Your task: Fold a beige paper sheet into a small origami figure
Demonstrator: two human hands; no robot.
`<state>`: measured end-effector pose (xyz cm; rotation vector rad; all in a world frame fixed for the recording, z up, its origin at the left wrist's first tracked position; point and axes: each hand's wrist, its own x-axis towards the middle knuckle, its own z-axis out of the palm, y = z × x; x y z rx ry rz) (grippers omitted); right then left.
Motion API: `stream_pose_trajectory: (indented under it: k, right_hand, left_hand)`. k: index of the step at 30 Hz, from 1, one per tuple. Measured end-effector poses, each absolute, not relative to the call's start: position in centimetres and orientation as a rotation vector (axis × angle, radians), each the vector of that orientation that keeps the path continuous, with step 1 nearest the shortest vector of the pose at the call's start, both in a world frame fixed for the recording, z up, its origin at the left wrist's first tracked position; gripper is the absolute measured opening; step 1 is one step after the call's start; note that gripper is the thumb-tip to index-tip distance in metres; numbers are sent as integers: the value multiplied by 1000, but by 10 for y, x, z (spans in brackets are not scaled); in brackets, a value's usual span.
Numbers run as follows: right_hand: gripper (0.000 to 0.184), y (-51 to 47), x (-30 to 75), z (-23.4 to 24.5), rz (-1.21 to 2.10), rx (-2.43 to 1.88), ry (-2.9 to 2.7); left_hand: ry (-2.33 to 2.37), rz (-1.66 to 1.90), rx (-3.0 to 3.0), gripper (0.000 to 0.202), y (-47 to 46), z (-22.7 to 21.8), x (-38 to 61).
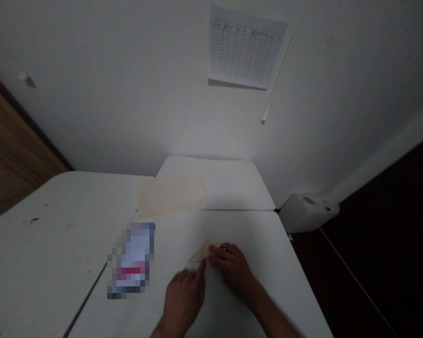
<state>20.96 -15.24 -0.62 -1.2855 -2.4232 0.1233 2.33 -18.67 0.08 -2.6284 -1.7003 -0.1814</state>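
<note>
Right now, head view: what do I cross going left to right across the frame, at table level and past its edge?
Wooden panel → blurred-out flat item → left hand → right hand → white container on the floor. The folded paper at both hands' fingertips overlaps them, so it is left out.

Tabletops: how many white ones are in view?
3: left tabletop; middle tabletop, under the folded paper; rear tabletop, against the wall. None looks hidden.
</note>
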Motion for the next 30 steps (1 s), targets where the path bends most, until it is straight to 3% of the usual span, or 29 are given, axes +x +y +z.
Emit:
stream_pose_trajectory:
  k: [13, 20, 25, 30]
  right_hand:
    - [27, -152, 209, -5, 124, -1319, -2437]
    - [30, -153, 208, -3, 137, -1351, -2442]
    - [32, -153, 208, 0, 124, -1334, -2450]
    - [28, -153, 207, -5, 115, -1346, -2428]
  left_hand:
    - [-1757, -307, -2392, 35, -192, -2, -3]
    - [-1626, -590, -2339, 27, -192, -11, -13]
    - [-1625, -462, -2470, 40, -188, -11, -10]
    - [-1701, -408, -2467, 37, -188, -5, -11]
